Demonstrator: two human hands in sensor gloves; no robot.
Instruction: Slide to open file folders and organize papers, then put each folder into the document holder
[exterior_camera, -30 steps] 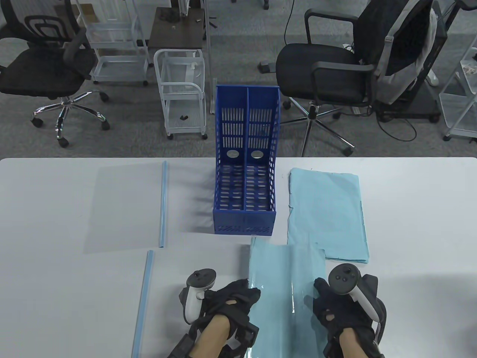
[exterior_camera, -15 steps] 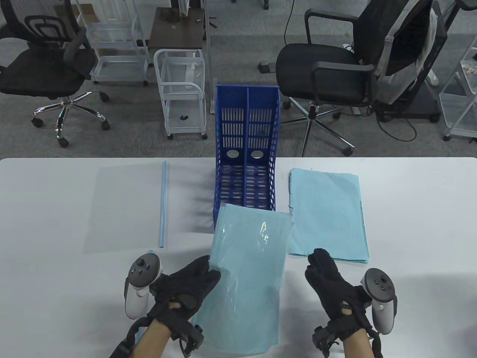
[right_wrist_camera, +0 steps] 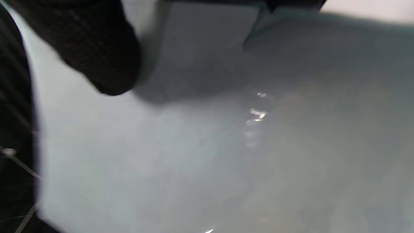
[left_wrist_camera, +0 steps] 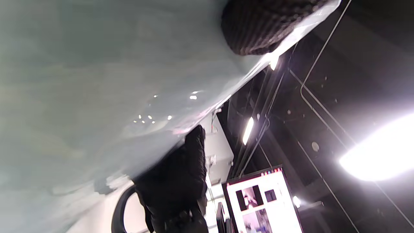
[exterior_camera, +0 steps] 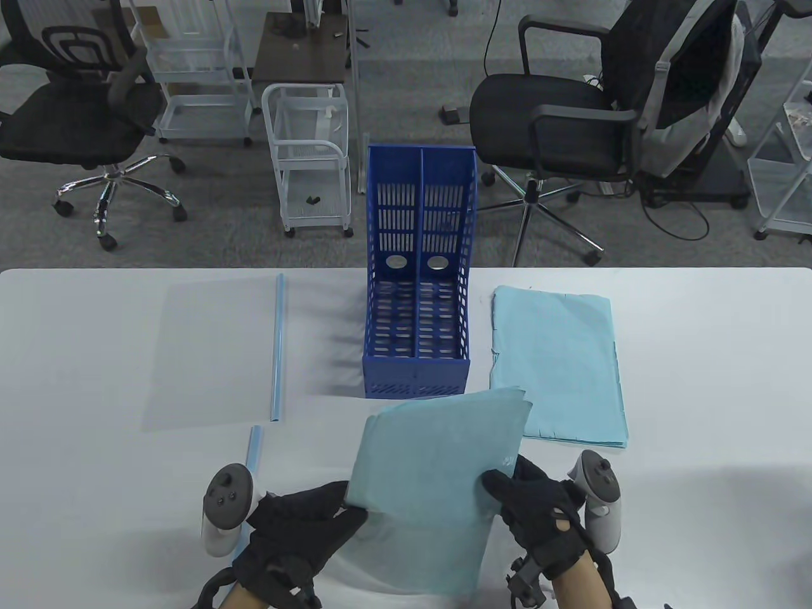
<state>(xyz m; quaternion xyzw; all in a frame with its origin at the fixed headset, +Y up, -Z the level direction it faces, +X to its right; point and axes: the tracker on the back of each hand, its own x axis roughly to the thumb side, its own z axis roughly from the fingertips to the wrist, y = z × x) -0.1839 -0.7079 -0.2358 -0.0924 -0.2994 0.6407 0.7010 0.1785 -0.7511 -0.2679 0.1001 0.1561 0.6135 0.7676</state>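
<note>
A clear file folder filled with light blue papers [exterior_camera: 431,476] is held tilted above the table's front edge. My left hand [exterior_camera: 346,501] pinches its left edge and my right hand [exterior_camera: 501,482] grips its right edge. In the left wrist view the folder's pale glossy sheet [left_wrist_camera: 97,81] fills the frame, with a gloved fingertip [left_wrist_camera: 255,29] on it. The right wrist view is blurred and shows the sheet [right_wrist_camera: 226,145] under a dark finger [right_wrist_camera: 90,48]. The blue two-slot document holder [exterior_camera: 415,317] stands just beyond the folder, both slots empty.
A stack of light blue papers [exterior_camera: 558,361] lies right of the holder. At the left a clear folder sheet [exterior_camera: 209,355] lies with its blue slide bar [exterior_camera: 277,349]. A second loose slide bar [exterior_camera: 254,444] lies by my left hand. Office chairs and white carts stand behind the table.
My right hand, free and open half a second ago, now grips the folder's right edge. The folder has come down and nearer to me, off the holder's front.
</note>
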